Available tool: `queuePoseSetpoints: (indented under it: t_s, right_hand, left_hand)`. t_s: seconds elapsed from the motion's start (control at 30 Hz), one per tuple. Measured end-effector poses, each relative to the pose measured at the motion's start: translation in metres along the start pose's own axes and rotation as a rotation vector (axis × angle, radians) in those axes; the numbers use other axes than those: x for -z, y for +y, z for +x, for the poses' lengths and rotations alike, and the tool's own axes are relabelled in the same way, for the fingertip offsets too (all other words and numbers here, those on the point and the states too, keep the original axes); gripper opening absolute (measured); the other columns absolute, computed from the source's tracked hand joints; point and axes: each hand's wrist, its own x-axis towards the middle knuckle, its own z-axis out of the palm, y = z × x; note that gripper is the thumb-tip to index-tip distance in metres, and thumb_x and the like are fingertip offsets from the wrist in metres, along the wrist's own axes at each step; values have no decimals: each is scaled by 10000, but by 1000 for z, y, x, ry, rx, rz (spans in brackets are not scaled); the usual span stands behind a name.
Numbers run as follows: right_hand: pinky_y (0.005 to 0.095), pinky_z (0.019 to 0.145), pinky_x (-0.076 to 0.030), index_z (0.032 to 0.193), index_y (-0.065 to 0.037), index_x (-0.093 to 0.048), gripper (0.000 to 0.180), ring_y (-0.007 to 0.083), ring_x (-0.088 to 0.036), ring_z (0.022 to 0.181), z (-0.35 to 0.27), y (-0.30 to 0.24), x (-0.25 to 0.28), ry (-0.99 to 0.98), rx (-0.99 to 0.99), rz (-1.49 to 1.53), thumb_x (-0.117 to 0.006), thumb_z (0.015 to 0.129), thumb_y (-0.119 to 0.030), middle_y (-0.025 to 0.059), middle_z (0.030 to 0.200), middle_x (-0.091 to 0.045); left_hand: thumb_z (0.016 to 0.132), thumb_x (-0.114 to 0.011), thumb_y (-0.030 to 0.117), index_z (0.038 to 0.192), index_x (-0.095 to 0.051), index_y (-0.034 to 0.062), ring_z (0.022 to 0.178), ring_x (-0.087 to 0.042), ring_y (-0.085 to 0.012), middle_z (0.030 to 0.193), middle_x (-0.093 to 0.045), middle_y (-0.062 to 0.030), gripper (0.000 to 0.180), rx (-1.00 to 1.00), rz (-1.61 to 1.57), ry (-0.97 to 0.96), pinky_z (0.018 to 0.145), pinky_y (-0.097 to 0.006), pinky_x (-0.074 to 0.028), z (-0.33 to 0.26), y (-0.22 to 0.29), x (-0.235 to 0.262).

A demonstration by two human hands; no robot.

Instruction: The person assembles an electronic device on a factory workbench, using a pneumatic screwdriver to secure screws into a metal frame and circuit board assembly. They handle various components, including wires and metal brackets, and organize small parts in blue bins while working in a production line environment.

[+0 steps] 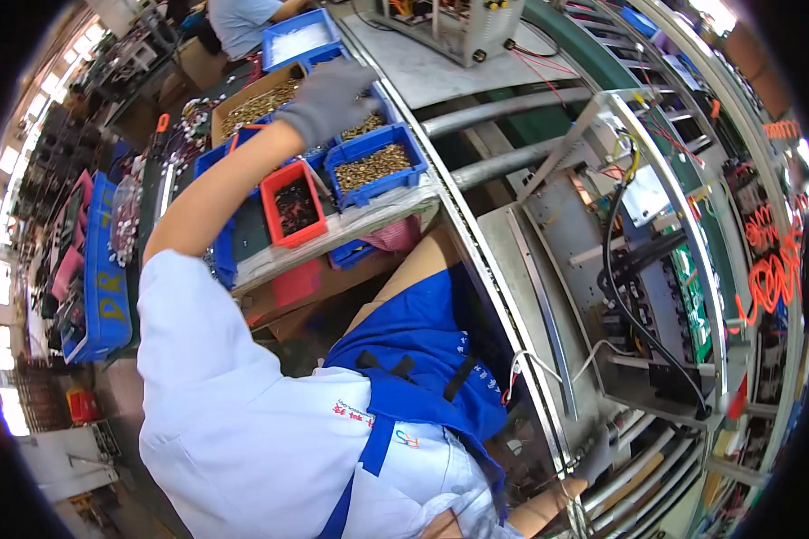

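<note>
My left hand (pixel 331 101), in a grey glove, reaches over the small parts bins on the bench at upper left. Its fingertips dip toward a blue bin (pixel 386 106) of brass-coloured hardware, and what they touch is hidden. Just nearer is another blue bin (pixel 377 167) filled with small brass-coloured pieces, with a red bin (pixel 293 203) of small dark pieces beside it. At lower right, my right hand (pixel 593 456), also gloved in grey, is by the conveyor's edge below an open metal chassis (pixel 620 242). Blur hides its fingers and anything in them.
The chassis, with wiring and a green circuit board (pixel 692 305), rests on the roller conveyor (pixel 643 476). Another metal unit (pixel 458 27) stands farther up the line. Red coiled hoses (pixel 773 278) hang at right. A long blue crate (pixel 103 269) stands left; a person (pixel 243 22) works beyond the bins.
</note>
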Motion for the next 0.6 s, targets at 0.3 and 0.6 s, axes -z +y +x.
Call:
queuePoseSetpoints:
  t_s: [0.3,0.6]
  right_hand:
    - [192,380,-248,899,-98,-522,58,38,-282,422,-31,-67,34,-101,572,954,-552,900,-148,-62,596,-352]
    - [202,387,-294,970,-73,-526,123,51,-332,443,-104,-180,-55,-343,1140,1015,-579,870,-121,-41,645,-370]
  left_hand:
    - [763,-635,141,851,-701,38,828,-664,-323,873,-690,-179,150,744,32,-474,783,-402,-511,-157,-125,-20]
    - [753,-688,218,891,-691,70,897,-658,-321,889,-687,-126,203,396,-143,-708,785,-419,-512,-142,-8,-4]
